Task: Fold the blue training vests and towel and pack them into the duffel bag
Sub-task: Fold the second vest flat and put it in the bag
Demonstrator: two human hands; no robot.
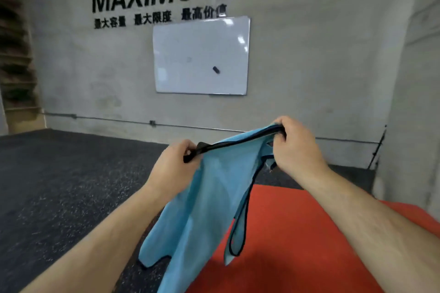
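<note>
A light blue training vest (209,197) with black trim hangs in the air in front of me, held up by its top edge. My left hand (175,164) grips the left end of that black-trimmed edge. My right hand (295,145) grips the right end, a little higher. The cloth drapes down between my forearms over the floor and the mat, with a black-edged loop dangling on its right side. No duffel bag or towel is in view.
A red mat (297,233) lies on the floor at the lower right. Dark speckled rubber flooring (59,185) covers the left. A concrete wall with a whiteboard (201,57) stands ahead, and a concrete pillar (409,102) rises at the right.
</note>
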